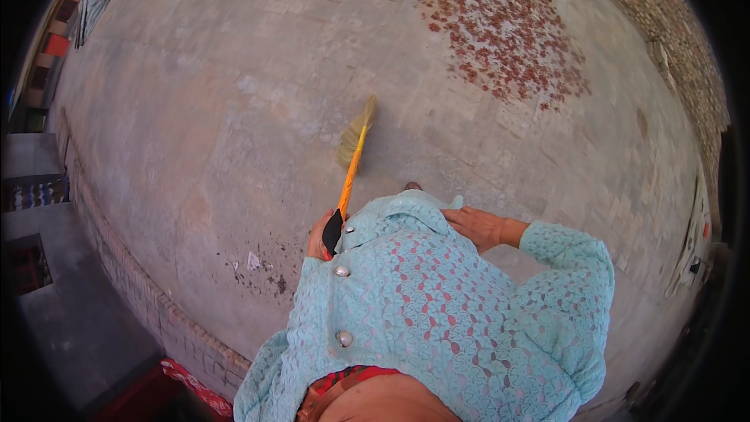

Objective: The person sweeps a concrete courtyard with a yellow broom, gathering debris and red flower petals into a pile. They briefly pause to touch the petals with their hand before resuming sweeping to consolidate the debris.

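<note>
My left hand (pixel 316 236) is closed around the upper end of a broom (pixel 351 176). The broom has an orange and yellow handle with a black part at the grip, and its pale straw bristles (pixel 358 134) touch the paved floor ahead of me. Part of that hand is hidden behind the black grip and my light blue crocheted cardigan (pixel 437 281). My right hand (pixel 476 227) lies against the cardigan's lower front, fingers stretched out and flat on the cloth. No tool shows in it.
A wide patch of reddish dried pieces (pixel 504 31) is spread on the floor (pixel 234 109) at the far right. Dark debris with white scraps (pixel 254 261) lies at the near left. A low brick edge (pixel 148 285) runs along the left, and a brick wall (pixel 676 16) borders the right.
</note>
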Demonstrator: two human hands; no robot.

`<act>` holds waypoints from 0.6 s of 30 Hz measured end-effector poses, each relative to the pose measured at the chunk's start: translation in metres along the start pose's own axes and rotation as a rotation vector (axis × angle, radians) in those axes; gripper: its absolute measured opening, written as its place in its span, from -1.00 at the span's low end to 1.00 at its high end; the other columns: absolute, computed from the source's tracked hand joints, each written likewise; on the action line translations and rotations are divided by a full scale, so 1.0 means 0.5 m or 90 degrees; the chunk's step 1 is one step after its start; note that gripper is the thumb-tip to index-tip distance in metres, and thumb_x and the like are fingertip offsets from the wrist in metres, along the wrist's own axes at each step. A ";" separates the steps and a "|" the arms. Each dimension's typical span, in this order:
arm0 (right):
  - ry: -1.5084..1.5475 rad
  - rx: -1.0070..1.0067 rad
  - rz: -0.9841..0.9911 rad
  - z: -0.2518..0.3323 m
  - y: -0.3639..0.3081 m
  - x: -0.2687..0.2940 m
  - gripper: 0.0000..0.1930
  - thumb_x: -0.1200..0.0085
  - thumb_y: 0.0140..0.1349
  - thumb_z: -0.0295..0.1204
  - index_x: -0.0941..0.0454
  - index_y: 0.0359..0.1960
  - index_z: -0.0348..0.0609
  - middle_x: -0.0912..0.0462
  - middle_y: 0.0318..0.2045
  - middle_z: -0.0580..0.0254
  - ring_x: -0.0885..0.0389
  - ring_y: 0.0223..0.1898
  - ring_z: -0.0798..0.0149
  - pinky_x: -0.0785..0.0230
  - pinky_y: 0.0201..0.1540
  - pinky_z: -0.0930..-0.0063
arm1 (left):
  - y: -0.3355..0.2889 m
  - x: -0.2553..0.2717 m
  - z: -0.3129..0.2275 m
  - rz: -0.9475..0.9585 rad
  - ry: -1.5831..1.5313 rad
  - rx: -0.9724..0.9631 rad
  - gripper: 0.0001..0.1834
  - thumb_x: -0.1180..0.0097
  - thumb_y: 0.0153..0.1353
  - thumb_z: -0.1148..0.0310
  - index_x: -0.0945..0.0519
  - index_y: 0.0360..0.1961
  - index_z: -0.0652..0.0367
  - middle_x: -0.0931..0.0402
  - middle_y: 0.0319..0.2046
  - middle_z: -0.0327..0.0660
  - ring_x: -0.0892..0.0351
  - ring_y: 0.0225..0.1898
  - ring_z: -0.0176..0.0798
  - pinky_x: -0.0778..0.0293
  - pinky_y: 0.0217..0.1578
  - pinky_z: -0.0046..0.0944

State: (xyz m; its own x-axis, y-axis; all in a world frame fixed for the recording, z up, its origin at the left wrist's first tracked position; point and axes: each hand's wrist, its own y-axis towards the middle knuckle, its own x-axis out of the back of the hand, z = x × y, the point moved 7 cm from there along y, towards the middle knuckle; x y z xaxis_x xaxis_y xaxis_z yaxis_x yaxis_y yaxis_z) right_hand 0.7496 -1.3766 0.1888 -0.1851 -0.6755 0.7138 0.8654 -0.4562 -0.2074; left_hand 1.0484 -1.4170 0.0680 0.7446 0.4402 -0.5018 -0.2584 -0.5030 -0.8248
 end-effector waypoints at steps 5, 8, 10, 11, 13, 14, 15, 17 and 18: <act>-0.027 0.001 -0.006 -0.010 -0.005 -0.017 0.14 -0.33 -0.52 -0.08 0.13 0.14 -0.18 0.07 0.15 -0.09 -0.01 0.15 0.04 -0.04 0.02 0.31 | 0.000 0.003 0.005 -0.002 -0.001 -0.011 -0.79 0.14 0.16 0.33 -0.36 -0.32 0.29 -0.45 -0.51 -0.11 -0.44 -0.58 -0.30 -0.41 -0.58 -0.36; -0.019 0.001 0.000 -0.006 -0.004 -0.015 0.15 -0.34 -0.52 -0.08 0.14 0.14 -0.18 0.08 0.15 -0.09 0.00 0.15 0.04 -0.05 0.02 0.31 | -0.004 0.000 0.005 -0.013 0.037 -0.016 -0.79 0.13 0.16 0.33 -0.38 -0.32 0.29 -0.44 -0.51 -0.15 -0.44 -0.55 -0.33 -0.39 -0.54 -0.39; -0.010 0.003 -0.004 -0.004 -0.007 -0.014 0.15 -0.34 -0.53 -0.08 0.14 0.14 -0.16 0.08 0.15 -0.09 0.00 0.15 0.04 -0.06 0.01 0.30 | -0.005 -0.005 0.003 -0.015 0.071 -0.030 -0.79 0.13 0.16 0.33 -0.39 -0.32 0.28 -0.43 -0.51 -0.16 -0.43 -0.54 -0.34 -0.38 -0.53 -0.40; -0.012 0.010 -0.010 -0.003 -0.007 -0.012 0.15 -0.34 -0.53 -0.08 0.14 0.14 -0.16 0.08 0.15 -0.09 -0.01 0.15 0.04 -0.06 0.01 0.30 | -0.005 -0.007 0.000 -0.002 0.076 -0.038 -0.79 0.13 0.16 0.33 -0.39 -0.32 0.28 -0.43 -0.50 -0.17 -0.42 -0.54 -0.35 -0.38 -0.53 -0.40; -0.013 0.017 -0.013 -0.002 -0.003 -0.008 0.16 -0.34 -0.53 -0.08 0.14 0.15 -0.14 0.07 0.15 -0.08 -0.02 0.14 0.04 -0.07 0.00 0.30 | -0.002 -0.002 -0.002 0.006 0.069 -0.045 -0.79 0.12 0.15 0.33 -0.39 -0.33 0.28 -0.43 -0.50 -0.18 -0.41 -0.54 -0.35 -0.37 -0.53 -0.41; -0.013 0.021 -0.008 -0.001 0.002 -0.003 0.16 -0.34 -0.54 -0.08 0.15 0.15 -0.14 0.07 0.15 -0.07 -0.02 0.14 0.04 -0.08 -0.01 0.30 | 0.003 0.012 -0.002 0.001 0.053 -0.046 -0.80 0.12 0.15 0.33 -0.39 -0.34 0.28 -0.42 -0.50 -0.18 -0.41 -0.54 -0.36 -0.37 -0.54 -0.41; -0.012 0.015 -0.006 -0.001 0.002 -0.006 0.16 -0.34 -0.54 -0.08 0.15 0.15 -0.13 0.07 0.15 -0.07 -0.03 0.14 0.05 -0.08 -0.02 0.30 | -0.009 -0.002 -0.005 -0.020 0.054 -0.051 -0.80 0.12 0.15 0.32 -0.39 -0.35 0.28 -0.42 -0.50 -0.19 -0.41 -0.55 -0.36 -0.37 -0.54 -0.41; -0.012 0.002 -0.012 -0.002 -0.005 -0.013 0.17 -0.34 -0.54 -0.08 0.16 0.16 -0.13 0.07 0.15 -0.06 -0.04 0.13 0.05 -0.09 -0.02 0.30 | -0.082 -0.099 -0.022 -0.082 0.071 -0.069 -0.80 0.11 0.15 0.32 -0.39 -0.36 0.27 -0.42 -0.51 -0.20 -0.41 -0.55 -0.38 -0.36 -0.55 -0.42; -0.016 0.005 -0.011 0.000 -0.004 -0.010 0.18 -0.34 -0.54 -0.08 0.17 0.16 -0.12 0.07 0.15 -0.05 -0.04 0.13 0.05 -0.09 -0.03 0.30 | -0.106 -0.118 -0.031 -0.101 0.081 -0.082 -0.80 0.11 0.15 0.32 -0.40 -0.37 0.27 -0.41 -0.52 -0.21 -0.40 -0.56 -0.38 -0.36 -0.55 -0.43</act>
State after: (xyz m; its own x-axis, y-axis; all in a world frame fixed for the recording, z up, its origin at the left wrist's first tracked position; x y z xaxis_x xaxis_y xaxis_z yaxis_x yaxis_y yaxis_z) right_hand 0.7487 -1.3725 0.1856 -0.1891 -0.6527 0.7336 0.8653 -0.4639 -0.1897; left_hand 1.0276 -1.4279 0.1454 0.8434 0.4284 -0.3242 -0.0569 -0.5288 -0.8468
